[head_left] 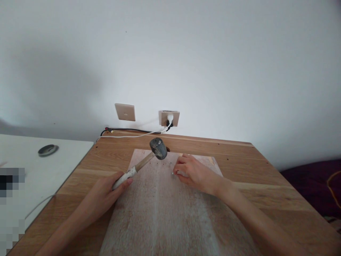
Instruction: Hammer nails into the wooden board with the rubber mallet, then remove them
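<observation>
My left hand (113, 188) is wrapped around the pale handle of a mallet (142, 163). Its dark, scuffed head (158, 148) is raised over the far part of a worn, whitish wooden board (157, 213). Over the right half of that board, my right hand (190, 172) has its fingertips pinched together close to the surface. Thin, shiny nail-like pieces (173, 175) show just at those fingertips; their exact kind and number are too small to tell. A row of small dark holes runs across the board between the mallet head and my right hand.
The board lies on a wooden tabletop (239, 199) against a white wall. A socket (170, 119) with plugs, a switch plate (125, 112) and cables (133, 131) are at the back. On the left, a white surface (71, 149) bears a small dark dish (48, 149). Purple fabric (311, 181) lies right.
</observation>
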Tool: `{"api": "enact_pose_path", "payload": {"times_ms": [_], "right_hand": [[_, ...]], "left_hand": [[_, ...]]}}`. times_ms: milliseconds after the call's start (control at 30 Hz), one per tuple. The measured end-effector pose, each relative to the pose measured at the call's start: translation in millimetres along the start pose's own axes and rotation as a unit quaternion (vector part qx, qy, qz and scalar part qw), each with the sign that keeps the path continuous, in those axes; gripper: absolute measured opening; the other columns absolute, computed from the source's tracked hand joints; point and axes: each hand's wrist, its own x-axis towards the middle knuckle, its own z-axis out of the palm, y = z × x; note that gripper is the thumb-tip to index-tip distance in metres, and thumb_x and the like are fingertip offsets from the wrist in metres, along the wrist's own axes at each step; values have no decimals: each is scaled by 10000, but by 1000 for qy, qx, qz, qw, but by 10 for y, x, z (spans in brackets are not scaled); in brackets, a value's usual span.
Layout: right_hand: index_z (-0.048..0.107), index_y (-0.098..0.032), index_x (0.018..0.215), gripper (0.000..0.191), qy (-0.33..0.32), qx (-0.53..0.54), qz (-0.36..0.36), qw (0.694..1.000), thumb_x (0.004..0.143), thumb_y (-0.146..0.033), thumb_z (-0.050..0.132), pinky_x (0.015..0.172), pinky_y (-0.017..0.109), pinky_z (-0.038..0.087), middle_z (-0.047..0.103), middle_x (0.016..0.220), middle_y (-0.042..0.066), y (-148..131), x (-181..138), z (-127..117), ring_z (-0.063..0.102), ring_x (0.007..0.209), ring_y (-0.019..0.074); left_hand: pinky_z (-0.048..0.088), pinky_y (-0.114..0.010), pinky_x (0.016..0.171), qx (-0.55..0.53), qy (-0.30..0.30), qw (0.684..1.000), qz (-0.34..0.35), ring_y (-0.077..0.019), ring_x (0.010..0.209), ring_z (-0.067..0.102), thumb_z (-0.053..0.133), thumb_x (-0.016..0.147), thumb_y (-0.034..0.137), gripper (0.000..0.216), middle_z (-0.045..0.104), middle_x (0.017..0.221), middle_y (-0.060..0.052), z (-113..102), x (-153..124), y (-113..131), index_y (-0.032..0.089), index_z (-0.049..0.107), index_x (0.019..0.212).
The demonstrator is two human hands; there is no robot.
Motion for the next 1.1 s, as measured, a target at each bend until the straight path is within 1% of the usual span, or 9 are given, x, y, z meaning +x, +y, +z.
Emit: {"api": "enact_pose_path", "payload": {"times_ms": [100, 233, 400, 500, 633, 800, 900, 1000, 1100], "right_hand": [[722, -165, 1082, 211, -15, -11, -11, 1000, 904, -56, 683, 925, 404, 462, 713, 1091, 107, -27, 52, 29, 614, 1044, 268], [722, -145, 958, 91, -28, -30, -26, 999, 940, -87, 654, 906, 432, 449, 718, 997, 109, -80, 115, 93, 602, 992, 286], [715, -158, 940, 62, -30, -21, -42, 998, 954, -126, 665, 882, 398, 445, 716, 936, 80, -91, 121, 89, 602, 945, 257], [708, -166, 971, 88, -14, -1, -37, 999, 923, -97, 682, 839, 352, 454, 703, 949, 69, -81, 111, 46, 609, 944, 239], [712, -153, 999, 137, 32, 20, -10, 999, 903, -61, 678, 814, 310, 469, 686, 997, 82, -37, 188, 20, 622, 946, 218], [753, -143, 998, 148, 68, 23, 10, 997, 940, -62, 644, 898, 331, 483, 688, 1033, 104, 62, 422, 131, 633, 997, 224], [768, -138, 945, 130, 64, 13, 8, 998, 938, -73, 655, 883, 344, 484, 679, 1005, 114, 87, 537, 204, 629, 974, 234], [769, -138, 876, 126, 49, 6, -3, 999, 925, -73, 672, 847, 334, 483, 666, 949, 108, 73, 592, 227, 624, 933, 230], [773, -132, 893, 124, 43, 8, -6, 999, 928, -70, 673, 842, 335, 487, 678, 971, 122, 64, 606, 218, 633, 926, 229]], "left_hand": [[470, -297, 658, -3, -2, 1000, 4, -245, 717, 675, 502, 926, 662, 486, 725, 734, -27, -1, -14, -11, 227, 683, 810], [444, -305, 660, 11, -16, 1000, 0, -239, 702, 666, 437, 950, 685, 534, 714, 729, -28, 15, -18, -36, 221, 645, 788], [429, -323, 669, 21, -26, 999, -16, -252, 705, 665, 397, 940, 692, 548, 704, 722, -34, 17, -15, -36, 222, 636, 793], [434, -330, 681, 22, -23, 999, -19, -263, 728, 677, 400, 929, 696, 547, 723, 747, -43, 4, -18, -6, 223, 641, 797], [439, -334, 669, 21, -12, 999, -22, -267, 708, 679, 402, 913, 719, 564, 725, 727, -42, -2, -18, 12, 225, 644, 787], [485, -346, 725, 6, 10, 1000, -26, -291, 797, 711, 417, 915, 707, 557, 765, 817, -55, -18, -2, -24, 222, 688, 867], [513, -351, 759, -2, 21, 1000, -23, -306, 858, 722, 418, 913, 705, 557, 780, 865, -67, -44, 4, -38, 223, 694, 863], [523, -349, 746, -8, 25, 999, -23, -304, 836, 720, 423, 908, 709, 562, 781, 855, -66, -59, 0, -39, 224, 704, 860], [524, -346, 744, -12, 30, 999, -22, -298, 820, 716, 431, 912, 701, 551, 781, 852, -63, -54, -9, -36, 228, 711, 879]]}}
